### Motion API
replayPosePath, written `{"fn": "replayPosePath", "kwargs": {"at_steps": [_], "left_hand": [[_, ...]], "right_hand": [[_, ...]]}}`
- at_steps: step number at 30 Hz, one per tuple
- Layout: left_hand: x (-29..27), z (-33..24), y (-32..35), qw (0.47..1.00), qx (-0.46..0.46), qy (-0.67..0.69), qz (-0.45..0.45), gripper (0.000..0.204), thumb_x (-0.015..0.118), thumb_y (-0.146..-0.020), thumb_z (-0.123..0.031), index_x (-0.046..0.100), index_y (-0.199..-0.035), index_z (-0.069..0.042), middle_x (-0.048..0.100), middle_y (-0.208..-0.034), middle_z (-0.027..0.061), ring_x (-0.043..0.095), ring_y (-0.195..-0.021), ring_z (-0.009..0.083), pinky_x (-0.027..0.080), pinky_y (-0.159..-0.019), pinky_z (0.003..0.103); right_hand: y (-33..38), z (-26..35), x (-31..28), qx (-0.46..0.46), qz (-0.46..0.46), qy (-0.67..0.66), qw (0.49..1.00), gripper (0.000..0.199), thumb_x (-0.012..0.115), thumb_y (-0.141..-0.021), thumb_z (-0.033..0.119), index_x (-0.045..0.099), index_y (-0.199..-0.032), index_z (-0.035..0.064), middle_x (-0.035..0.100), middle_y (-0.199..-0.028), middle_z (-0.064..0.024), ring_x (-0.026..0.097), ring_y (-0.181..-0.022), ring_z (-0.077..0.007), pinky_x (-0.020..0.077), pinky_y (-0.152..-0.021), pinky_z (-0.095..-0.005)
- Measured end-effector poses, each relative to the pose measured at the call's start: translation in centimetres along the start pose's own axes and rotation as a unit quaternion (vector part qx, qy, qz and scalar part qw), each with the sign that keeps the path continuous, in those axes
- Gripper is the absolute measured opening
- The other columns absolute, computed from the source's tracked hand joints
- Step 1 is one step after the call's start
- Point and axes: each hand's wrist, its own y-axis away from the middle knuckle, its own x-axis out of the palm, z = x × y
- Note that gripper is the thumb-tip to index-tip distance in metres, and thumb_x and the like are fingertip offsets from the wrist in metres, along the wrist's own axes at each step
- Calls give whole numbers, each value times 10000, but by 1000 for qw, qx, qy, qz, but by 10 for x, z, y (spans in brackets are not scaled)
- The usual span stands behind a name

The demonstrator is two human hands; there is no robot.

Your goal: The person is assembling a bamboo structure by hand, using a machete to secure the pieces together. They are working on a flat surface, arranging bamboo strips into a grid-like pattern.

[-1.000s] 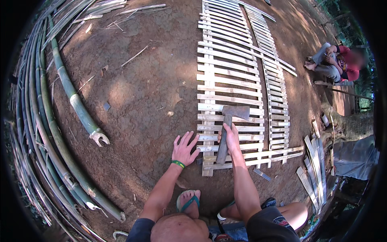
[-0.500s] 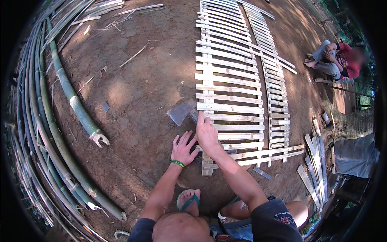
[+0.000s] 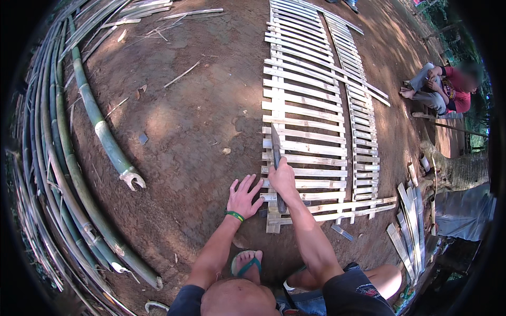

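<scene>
My right hand [image 3: 283,178] grips the handle of a hatchet [image 3: 276,146]. Its head is seen edge-on, over the left side of a slatted bamboo panel [image 3: 308,145]. Pale split slats lie across long strips there. Whether the blade touches a slat I cannot tell. My left hand [image 3: 244,196] is open with spread fingers, at the left ends of the nearest slats; the thumb appears to rest against one. It wears a green and yellow wristband.
Green bamboo poles [image 3: 108,145] lie along the left. A narrower slatted panel [image 3: 363,142] adjoins on the right. Loose split strips [image 3: 408,226] lie at the lower right, near a grey sheet [image 3: 464,213]. A person in a red shirt [image 3: 459,94] sits at the far right.
The hatchet has turned from showing its broad blade left of the panel to edge-on over the slats. My right hand has shifted slightly right and nearer; my left hand is almost still.
</scene>
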Motion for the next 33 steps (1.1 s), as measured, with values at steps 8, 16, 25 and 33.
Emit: {"fn": "replayPosePath", "kwargs": {"at_steps": [8, 16, 25, 33], "left_hand": [[-1, -1, 2, 1000, -6, -12, 1, 640, 589, -946, -490, 489, -1529, -245, 438, -1584, 113, 375, -1491, 277, 213, -1219, 566], [3, 7, 5, 1000, -18, -25, 8, 606, 593, -942, -496, 538, -1480, -223, 440, -1587, 114, 371, -1494, 277, 205, -1225, 568], [0, 2, 9, 1000, -12, -25, 14, 676, 599, -931, -508, 490, -1533, -220, 437, -1585, 125, 374, -1491, 298, 200, -1209, 581], [3, 4, 6, 1000, -13, -23, 6, 634, 605, -932, -499, 545, -1477, -180, 438, -1583, 115, 367, -1493, 290, 190, -1214, 582]], "right_hand": [[9, 7, -4, -44, 7, 93, 995, 319, 618, -915, 91, 466, -1112, -110, 673, -768, -334, 694, -771, -525, 562, -687, -586], [24, 52, -1, -96, -27, 29, 995, 349, 633, -907, 109, 469, -1126, -108, 671, -828, -367, 683, -800, -536, 545, -736, -601], [23, 27, -18, -116, -42, 43, 991, 384, 659, -898, 111, 432, -1132, -92, 669, -773, -340, 686, -756, -535, 560, -675, -587], [26, 41, 0, -45, -7, 61, 997, 348, 654, -876, 111, 496, -1090, -113, 692, -817, -326, 708, -815, -502, 575, -747, -570]]}}
